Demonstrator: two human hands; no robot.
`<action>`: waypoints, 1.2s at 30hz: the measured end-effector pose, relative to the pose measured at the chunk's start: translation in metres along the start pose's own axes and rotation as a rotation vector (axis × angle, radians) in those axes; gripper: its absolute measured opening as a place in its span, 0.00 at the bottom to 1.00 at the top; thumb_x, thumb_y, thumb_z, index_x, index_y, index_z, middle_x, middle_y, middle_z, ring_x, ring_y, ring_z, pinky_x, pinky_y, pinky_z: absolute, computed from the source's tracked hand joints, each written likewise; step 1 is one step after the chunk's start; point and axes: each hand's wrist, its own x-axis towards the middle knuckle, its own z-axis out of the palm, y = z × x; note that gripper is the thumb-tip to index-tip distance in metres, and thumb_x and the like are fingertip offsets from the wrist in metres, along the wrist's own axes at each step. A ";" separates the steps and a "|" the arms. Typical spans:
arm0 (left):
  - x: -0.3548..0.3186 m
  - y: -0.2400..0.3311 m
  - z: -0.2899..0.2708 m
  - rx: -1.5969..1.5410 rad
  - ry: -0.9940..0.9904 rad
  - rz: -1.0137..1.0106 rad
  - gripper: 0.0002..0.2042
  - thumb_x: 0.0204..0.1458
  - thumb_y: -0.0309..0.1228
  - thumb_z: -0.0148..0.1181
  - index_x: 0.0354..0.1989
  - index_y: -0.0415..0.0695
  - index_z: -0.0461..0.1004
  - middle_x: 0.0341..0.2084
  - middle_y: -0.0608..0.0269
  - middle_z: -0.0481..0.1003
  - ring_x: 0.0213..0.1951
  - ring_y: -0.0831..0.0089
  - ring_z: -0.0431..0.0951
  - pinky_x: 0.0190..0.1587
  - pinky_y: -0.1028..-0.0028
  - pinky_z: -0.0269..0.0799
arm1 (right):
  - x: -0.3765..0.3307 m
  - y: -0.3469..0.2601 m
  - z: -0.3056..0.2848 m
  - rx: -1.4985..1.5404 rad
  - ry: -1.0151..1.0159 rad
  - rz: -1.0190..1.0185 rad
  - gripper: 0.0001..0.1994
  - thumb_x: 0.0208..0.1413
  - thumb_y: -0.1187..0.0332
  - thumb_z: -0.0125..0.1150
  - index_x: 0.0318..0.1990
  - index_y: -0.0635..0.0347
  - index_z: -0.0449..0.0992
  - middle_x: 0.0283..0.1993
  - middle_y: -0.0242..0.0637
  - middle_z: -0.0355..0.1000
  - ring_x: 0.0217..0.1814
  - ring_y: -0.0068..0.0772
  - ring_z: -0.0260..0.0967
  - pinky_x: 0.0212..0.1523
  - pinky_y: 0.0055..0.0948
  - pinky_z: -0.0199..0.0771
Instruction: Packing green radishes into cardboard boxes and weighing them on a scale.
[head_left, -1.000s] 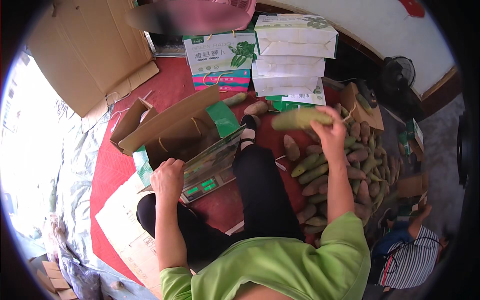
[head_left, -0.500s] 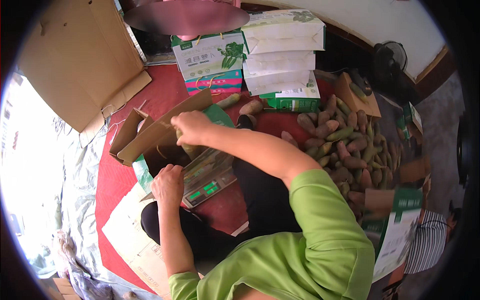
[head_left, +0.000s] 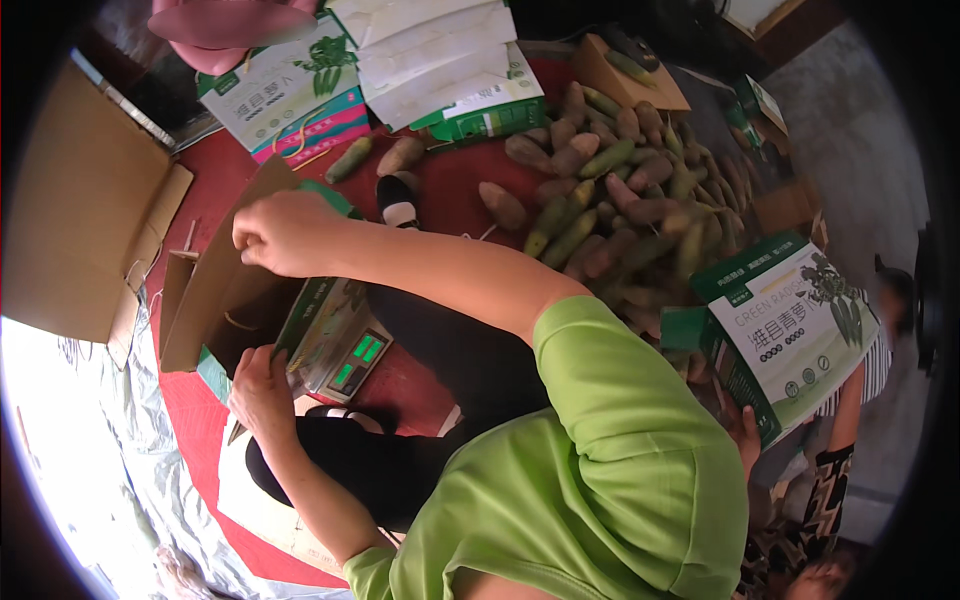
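An open cardboard carton (head_left: 205, 275), brown inside with green and white printed outer faces, stands in front of me with its flaps up. My left hand (head_left: 262, 395) is closed on its near edge, fingers over the rim. Above the opening hovers my right hand (head_left: 285, 235), fingers curled down beside the tall flap; whatever they may hold is hidden. A digital scale (head_left: 362, 362) with lit green displays sits against the carton's right side; whether the carton rests on it I cannot tell. The carton's contents are mostly in shadow.
Right of my legs lies a heap of green and brownish radishes (head_left: 640, 180). At right, another person's hand (head_left: 748, 438) touches a green and white carton (head_left: 790, 325). Folded white cartons (head_left: 440, 60) are stacked at the back. A large cardboard sheet (head_left: 80, 220) stands left.
The view has swung, shifting the scene leftward and upward. The green radish seen under my right hand no longer shows there. The other person's green and white carton has been raised and turned.
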 end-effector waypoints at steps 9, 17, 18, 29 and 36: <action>-0.004 -0.003 0.008 -0.006 -0.004 0.000 0.04 0.48 0.29 0.60 0.32 0.46 0.76 0.27 0.60 0.74 0.29 0.56 0.75 0.30 0.62 0.67 | -0.147 0.145 -0.051 0.068 0.474 0.334 0.05 0.52 0.74 0.60 0.36 0.62 0.76 0.31 0.36 0.75 0.34 0.23 0.74 0.36 0.25 0.72; -0.002 -0.006 0.015 -0.111 0.024 0.059 0.03 0.49 0.24 0.59 0.32 0.42 0.75 0.25 0.57 0.73 0.27 0.58 0.74 0.29 0.63 0.66 | -0.363 0.283 -0.028 -0.462 -0.020 0.947 0.12 0.44 0.65 0.60 0.36 0.60 0.78 0.41 0.46 0.74 0.47 0.49 0.71 0.48 0.42 0.71; -0.002 -0.006 0.016 -0.085 0.025 0.052 0.03 0.49 0.24 0.59 0.32 0.42 0.75 0.25 0.57 0.73 0.27 0.58 0.74 0.29 0.63 0.66 | -0.382 0.290 -0.026 -0.454 -0.024 0.954 0.12 0.44 0.65 0.60 0.36 0.60 0.78 0.41 0.46 0.74 0.47 0.49 0.71 0.48 0.42 0.71; -0.004 -0.010 0.018 -0.039 0.030 0.031 0.03 0.50 0.24 0.58 0.33 0.42 0.75 0.25 0.59 0.73 0.28 0.60 0.75 0.29 0.65 0.68 | -0.413 0.308 -0.003 -0.408 -0.023 1.162 0.10 0.44 0.66 0.62 0.34 0.60 0.78 0.39 0.46 0.76 0.46 0.48 0.72 0.49 0.40 0.71; -0.005 0.001 0.014 -0.058 0.010 -0.053 0.04 0.49 0.23 0.59 0.33 0.40 0.76 0.25 0.58 0.73 0.28 0.61 0.75 0.30 0.66 0.69 | -0.326 0.346 0.003 -0.319 0.082 1.148 0.14 0.45 0.64 0.63 0.39 0.59 0.77 0.40 0.48 0.75 0.48 0.48 0.72 0.50 0.41 0.72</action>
